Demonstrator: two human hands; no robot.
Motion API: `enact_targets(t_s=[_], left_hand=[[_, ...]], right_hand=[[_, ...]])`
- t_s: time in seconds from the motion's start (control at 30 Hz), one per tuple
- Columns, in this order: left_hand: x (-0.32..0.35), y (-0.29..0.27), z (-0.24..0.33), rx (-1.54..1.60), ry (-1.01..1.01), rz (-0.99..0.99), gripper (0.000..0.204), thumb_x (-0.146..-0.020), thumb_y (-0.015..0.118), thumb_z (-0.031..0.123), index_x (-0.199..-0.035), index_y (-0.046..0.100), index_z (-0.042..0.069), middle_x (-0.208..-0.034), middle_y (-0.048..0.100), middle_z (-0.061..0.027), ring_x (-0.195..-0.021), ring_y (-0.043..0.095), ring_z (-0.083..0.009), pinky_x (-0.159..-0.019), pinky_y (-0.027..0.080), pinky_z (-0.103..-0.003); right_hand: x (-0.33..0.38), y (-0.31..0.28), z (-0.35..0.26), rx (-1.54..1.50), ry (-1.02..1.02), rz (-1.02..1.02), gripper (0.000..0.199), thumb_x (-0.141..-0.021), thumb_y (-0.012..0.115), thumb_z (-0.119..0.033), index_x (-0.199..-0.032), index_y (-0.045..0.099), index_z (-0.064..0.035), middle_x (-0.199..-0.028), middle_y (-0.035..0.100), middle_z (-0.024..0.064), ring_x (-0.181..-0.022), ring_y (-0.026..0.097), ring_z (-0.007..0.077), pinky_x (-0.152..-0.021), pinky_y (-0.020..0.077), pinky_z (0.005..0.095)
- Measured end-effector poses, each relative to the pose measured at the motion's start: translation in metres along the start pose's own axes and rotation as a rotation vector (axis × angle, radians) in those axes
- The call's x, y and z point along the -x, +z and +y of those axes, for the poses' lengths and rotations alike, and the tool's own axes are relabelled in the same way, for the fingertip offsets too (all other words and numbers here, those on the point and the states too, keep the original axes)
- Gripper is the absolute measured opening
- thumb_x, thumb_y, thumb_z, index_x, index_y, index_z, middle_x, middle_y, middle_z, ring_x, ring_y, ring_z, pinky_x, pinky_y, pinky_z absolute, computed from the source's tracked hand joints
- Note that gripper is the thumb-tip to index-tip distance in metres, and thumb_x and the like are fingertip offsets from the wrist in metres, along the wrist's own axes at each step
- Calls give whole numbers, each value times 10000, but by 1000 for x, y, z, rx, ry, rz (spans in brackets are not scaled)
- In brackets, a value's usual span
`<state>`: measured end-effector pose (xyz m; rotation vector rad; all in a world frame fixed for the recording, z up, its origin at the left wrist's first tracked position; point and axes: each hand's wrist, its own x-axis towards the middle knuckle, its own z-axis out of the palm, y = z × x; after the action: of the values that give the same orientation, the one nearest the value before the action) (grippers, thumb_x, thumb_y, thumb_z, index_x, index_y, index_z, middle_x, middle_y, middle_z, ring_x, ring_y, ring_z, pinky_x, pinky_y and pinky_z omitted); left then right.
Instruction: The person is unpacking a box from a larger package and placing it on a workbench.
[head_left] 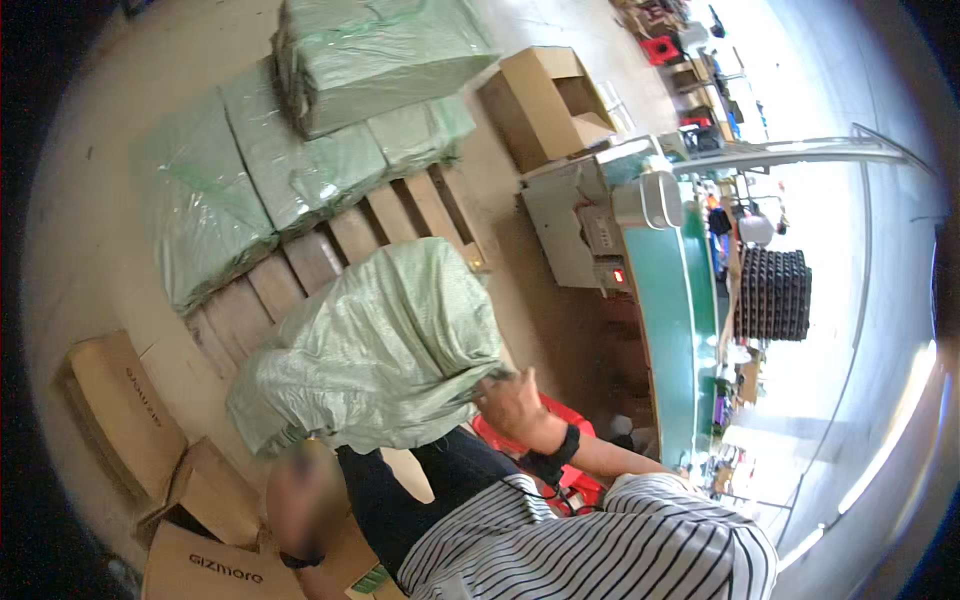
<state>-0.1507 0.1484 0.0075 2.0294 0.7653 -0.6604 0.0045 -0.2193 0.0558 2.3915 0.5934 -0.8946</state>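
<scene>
A large pale green woven sack (390,335), creased and bulging, lies in front of me across the near part of a wooden pallet. At its near right edge, my right hand (515,410), with a black band at the wrist, is closed on a fold of the fabric. My left hand (288,505) is close to the sack's near left corner. Blur covers its fingers, so their grip cannot be made out. What is inside the sack is hidden.
Several green-wrapped bundles (200,200) stand on the pallet (268,288), with another stacked on top (385,65). Brown cartons (130,410) sit at lower left. Beyond the pallet is an open carton (530,105). To the right run a green-topped bench (672,340) and red items (565,415).
</scene>
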Motion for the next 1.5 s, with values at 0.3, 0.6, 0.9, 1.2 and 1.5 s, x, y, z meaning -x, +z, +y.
enact_targets(t_s=[0.3,0.6,0.9,1.2,1.5], left_hand=[[1,-5,11,139,-27,-303,329,-909,709,305,-1040,698,4,-840,700,-155,-755,668,-295,-736,518,-382],[57,-46,-101,720,-373,223,104,-975,604,108,-1009,669,34,-783,547,23,-691,475,-91,-648,418,-278],[-72,45,88,607,234,383,711,-796,811,41,-1448,528,48,-1484,459,-111,-1236,520,-226,-1014,491,-360],[-200,61,85,1222,-323,389,286,-986,580,175,-1158,623,-50,-923,689,-87,-828,662,-239,-756,530,-376],[-201,162,-112,955,-330,358,357,-963,684,370,-985,671,14,-851,676,-59,-704,616,-185,-596,478,-364]], right_hand=[[-9,-25,-26,-675,-763,351,405,-1011,561,-295,-1289,554,0,-838,669,155,-803,677,336,-644,533,413],[-78,-45,8,-786,-146,-237,602,-1044,510,-434,-1391,358,34,-834,674,321,-742,662,522,-619,521,586],[-183,-28,129,-1111,209,341,777,-915,634,-238,-1485,262,136,-1217,608,401,-1164,590,538,-961,495,512],[-324,68,187,-1492,80,-244,1127,-884,308,-898,-1457,509,52,-1345,606,253,-1195,597,327,-1042,452,405],[-285,161,131,-1680,214,-688,503,-1019,503,-596,-1005,653,-117,-705,492,-26,-564,456,107,-482,341,237]])
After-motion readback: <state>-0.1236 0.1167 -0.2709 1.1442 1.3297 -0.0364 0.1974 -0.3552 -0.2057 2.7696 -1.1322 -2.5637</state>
